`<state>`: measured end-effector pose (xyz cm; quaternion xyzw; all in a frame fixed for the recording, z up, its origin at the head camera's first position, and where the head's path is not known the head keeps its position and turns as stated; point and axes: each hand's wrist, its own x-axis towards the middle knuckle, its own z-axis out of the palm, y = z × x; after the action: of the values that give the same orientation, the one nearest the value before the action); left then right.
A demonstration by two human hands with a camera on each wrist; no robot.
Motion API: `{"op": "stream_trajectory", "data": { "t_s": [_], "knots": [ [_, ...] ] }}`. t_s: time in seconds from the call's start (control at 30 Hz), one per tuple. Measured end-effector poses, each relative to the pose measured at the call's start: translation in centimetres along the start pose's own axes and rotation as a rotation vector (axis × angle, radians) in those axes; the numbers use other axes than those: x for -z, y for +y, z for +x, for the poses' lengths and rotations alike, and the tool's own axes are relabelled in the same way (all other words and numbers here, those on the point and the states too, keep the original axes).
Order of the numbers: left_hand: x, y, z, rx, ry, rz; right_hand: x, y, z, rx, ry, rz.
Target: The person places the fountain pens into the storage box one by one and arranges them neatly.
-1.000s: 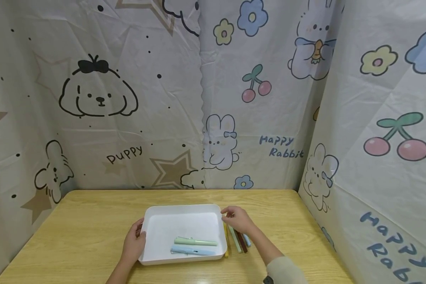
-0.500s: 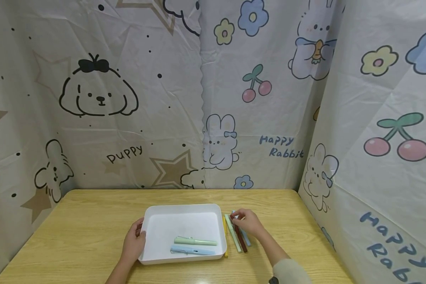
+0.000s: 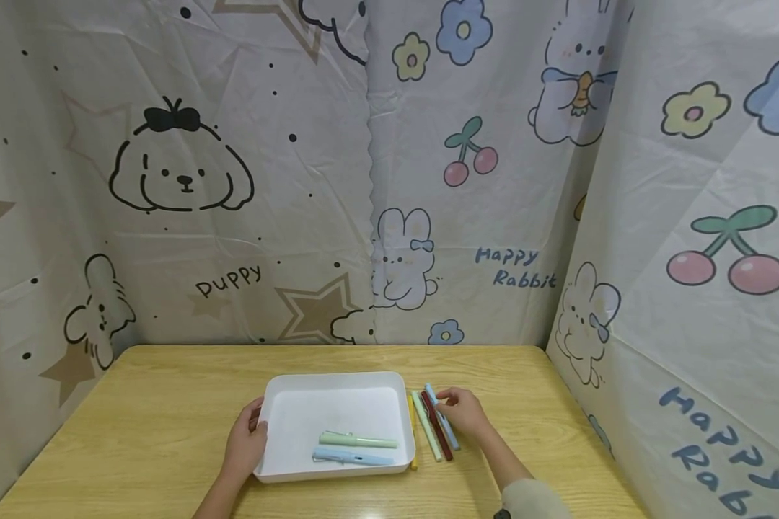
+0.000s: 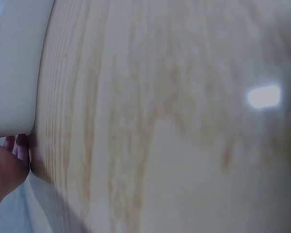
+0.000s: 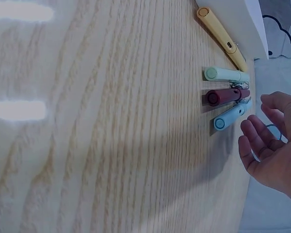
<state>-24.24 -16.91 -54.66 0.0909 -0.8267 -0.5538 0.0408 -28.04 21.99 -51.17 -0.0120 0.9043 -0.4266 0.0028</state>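
In the head view, my left hand (image 3: pixel 245 443) grips the left side of a white tray (image 3: pixel 337 393), thumb at the rim. Two pens lie in the tray: a light green pen (image 3: pixel 357 440) and, nearer the front, a light blue pen (image 3: pixel 350 456). To the right of the tray my right hand (image 3: pixel 465 414) hovers by a second light blue pen (image 5: pixel 231 115), its fingers loosely bent with nothing between them in the right wrist view. Beside that pen lie a dark red pen (image 5: pixel 225 96), another light green pen (image 5: pixel 225 74) and a yellow pen (image 5: pixel 223 36) along the tray's wall.
All this rests on a wooden table (image 3: pixel 169 404). Printed cloth (image 3: pixel 298 180) hangs behind the table's back edge, and more cloth (image 3: pixel 688 346) runs along its right side.
My right hand has moved from the tray's right rim rightward across the pens to the outer light blue one. The left hand and the tray stay in place.
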Motion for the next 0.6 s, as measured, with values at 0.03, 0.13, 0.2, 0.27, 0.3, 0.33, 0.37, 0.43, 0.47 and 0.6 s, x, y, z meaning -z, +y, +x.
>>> {"op": "stream_trajectory", "data": {
  "t_s": [0.03,0.13,0.2,0.27,0.3,0.33,0.37,0.43,0.47,0.6],
  "knots": [
    [0.0,0.0,0.0,0.0,-0.001,0.0,0.0,0.0,0.0,-0.01,0.004,0.004],
    [0.1,0.1,0.0,-0.003,-0.003,0.0,-0.1,0.1,-0.1,-0.034,0.025,0.012],
    [0.1,0.1,0.0,-0.006,-0.001,0.001,-0.2,0.1,-0.2,-0.049,0.038,0.019],
    [0.1,0.1,0.0,-0.008,0.001,0.002,-0.3,0.3,-0.1,-0.06,0.052,0.014],
    [0.1,0.1,0.0,-0.009,0.002,0.002,-0.4,0.4,-0.1,-0.068,0.055,0.014],
    [0.1,0.0,0.0,-0.009,0.003,0.002,-0.5,0.5,0.0,-0.072,0.059,0.015],
    [0.1,0.0,0.1,-0.007,0.001,0.001,-0.6,0.7,0.1,-0.076,0.06,0.013],
    [0.1,0.0,0.1,-0.009,0.001,0.002,-0.7,0.9,0.2,-0.084,0.058,0.01],
    [0.0,0.0,0.1,-0.011,0.001,0.002,-0.8,1.0,0.2,-0.088,0.056,0.01],
    [0.0,-0.1,0.1,-0.013,0.001,0.007,-1.1,1.2,0.3,-0.089,0.051,0.016]
  ]
}}
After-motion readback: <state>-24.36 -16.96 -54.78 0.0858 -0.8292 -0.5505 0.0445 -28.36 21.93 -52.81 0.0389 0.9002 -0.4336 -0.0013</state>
